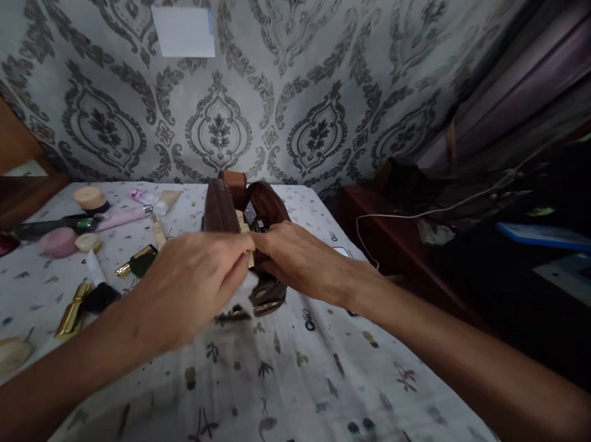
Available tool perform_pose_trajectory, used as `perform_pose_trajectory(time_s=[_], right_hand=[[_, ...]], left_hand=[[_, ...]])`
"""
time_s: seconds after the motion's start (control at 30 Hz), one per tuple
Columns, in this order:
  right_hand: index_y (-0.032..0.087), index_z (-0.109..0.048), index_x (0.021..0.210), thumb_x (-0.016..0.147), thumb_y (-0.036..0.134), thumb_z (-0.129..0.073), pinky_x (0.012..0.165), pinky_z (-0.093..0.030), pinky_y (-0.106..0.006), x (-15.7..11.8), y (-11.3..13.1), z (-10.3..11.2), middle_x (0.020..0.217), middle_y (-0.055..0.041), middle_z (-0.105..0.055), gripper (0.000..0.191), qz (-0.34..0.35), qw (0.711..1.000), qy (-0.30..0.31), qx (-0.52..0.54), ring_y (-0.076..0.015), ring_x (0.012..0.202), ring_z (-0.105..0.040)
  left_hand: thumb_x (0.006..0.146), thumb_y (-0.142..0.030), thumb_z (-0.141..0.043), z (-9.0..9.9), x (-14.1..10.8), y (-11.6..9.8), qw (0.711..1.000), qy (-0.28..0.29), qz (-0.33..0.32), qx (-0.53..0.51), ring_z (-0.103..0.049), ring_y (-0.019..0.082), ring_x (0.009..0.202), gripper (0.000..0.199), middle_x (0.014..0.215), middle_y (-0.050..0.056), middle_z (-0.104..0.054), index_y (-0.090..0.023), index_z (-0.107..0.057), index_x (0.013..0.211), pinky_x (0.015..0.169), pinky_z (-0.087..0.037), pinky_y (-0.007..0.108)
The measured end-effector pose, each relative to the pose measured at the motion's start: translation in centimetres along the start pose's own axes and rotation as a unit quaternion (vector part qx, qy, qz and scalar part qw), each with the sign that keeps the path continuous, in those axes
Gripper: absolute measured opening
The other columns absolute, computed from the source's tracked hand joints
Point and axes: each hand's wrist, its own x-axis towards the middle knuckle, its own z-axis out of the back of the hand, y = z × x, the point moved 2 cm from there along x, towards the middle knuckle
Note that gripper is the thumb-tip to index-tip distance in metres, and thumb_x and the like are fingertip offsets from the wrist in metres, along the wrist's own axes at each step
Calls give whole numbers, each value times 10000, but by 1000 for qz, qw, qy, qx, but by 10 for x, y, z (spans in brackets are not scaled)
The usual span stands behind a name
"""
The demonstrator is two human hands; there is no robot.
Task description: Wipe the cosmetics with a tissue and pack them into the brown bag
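Note:
A brown zippered bag (221, 206) stands on the cloth-covered table, its top gaping and several small items inside. My left hand (199, 278) is in front of the bag, slightly blurred, fingers pinched together. Below those fingers shows a blurred white thing (244, 291), which I cannot name; it looks to be in the left hand's grip. Over the bag's right side lies my right hand (298, 258), fingers curled down at the opening and their tips hidden. Both hands meet at the fingertips. Part of the bag's gold zipper (267, 306) shows beneath them.
Cosmetics lie left of the bag: a pink tube (123, 217), a pink round container (58, 242), a gold-capped bottle (73, 311) and a round cream-coloured piece (4, 355). Patterned wallpaper (274, 79) rises behind. A white cable (426, 215) hangs over dark furniture at right.

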Motion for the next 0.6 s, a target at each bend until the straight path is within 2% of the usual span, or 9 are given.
perform_pose_trajectory(time_s=[0.03, 0.1, 0.23, 0.3, 0.37, 0.47, 0.53, 0.6], right_hand=[[149, -648, 1047, 820, 38, -543, 596, -280, -271, 0, -3, -2, 852, -68, -698, 274, -3, 1000, -6, 4, -177, 721, -600], [137, -655, 1032, 811, 21, -535, 610, -295, -272, -2, -9, -4, 869, -81, -705, 277, -18, 1000, -13, 11, -184, 751, -613], [135, -633, 1107, 831, 27, -534, 652, -333, -269, -5, -13, -1, 891, -86, -708, 312, -9, 999, -22, 40, -198, 811, -631], [140, -632, 1104, 846, 45, -542, 654, -341, -266, -7, -10, 3, 880, -84, -705, 289, 2, 999, -18, 50, -201, 814, -638], [133, -636, 1082, 861, 55, -539, 642, -340, -266, -7, -7, 6, 875, -93, -703, 254, 4, 999, -13, 46, -207, 818, -643], [111, -640, 1053, 869, 63, -536, 625, -332, -268, -8, -4, 8, 877, -108, -702, 216, 3, 999, -12, 35, -213, 826, -643], [106, -640, 1032, 869, 60, -534, 614, -324, -268, -9, -4, 8, 869, -106, -701, 200, 2, 1000, -13, 27, -205, 808, -640], [102, -636, 1027, 860, 51, -536, 606, -317, -267, -10, -6, 8, 870, -104, -701, 201, 1, 1000, -14, 22, -198, 798, -636]], left_hand=[[953, -211, -408, 6, 7, 0, 1000, -21, 0, 0, -626, 182, 666, 267, 742, 34, -677, -168, -665, 894, 581, -373, 276], [927, -172, -431, 11, 21, 1, 1000, -27, 2, -8, -600, 163, 663, 256, 736, 26, -666, -158, -663, 819, 591, -365, 268], [909, -168, -448, 8, 32, 7, 998, 21, -5, -50, -597, 132, 635, 258, 731, -16, -681, -191, -704, 892, 615, -394, 239], [909, -155, -445, 7, 31, 7, 998, 58, -21, -10, -622, 142, 665, 278, 757, -9, -699, -205, -718, 892, 630, -408, 246], [885, -115, -459, 6, 32, 4, 990, 104, -34, 84, -647, 178, 703, 279, 772, 28, -711, -192, -721, 830, 622, -412, 269], [806, -57, -527, 2, 39, -5, 957, 178, -71, 216, -667, 233, 745, 236, 744, 76, -717, -177, -720, 743, 612, -423, 297], [750, -44, -591, -5, 45, -10, 944, 202, -104, 241, -674, 247, 808, 198, 734, 81, -726, -186, -724, 710, 658, -448, 302], [700, -42, -647, -15, 52, -12, 953, 191, -110, 205, -674, 244, 851, 179, 720, 70, -734, -201, -716, 653, 717, -468, 301]])
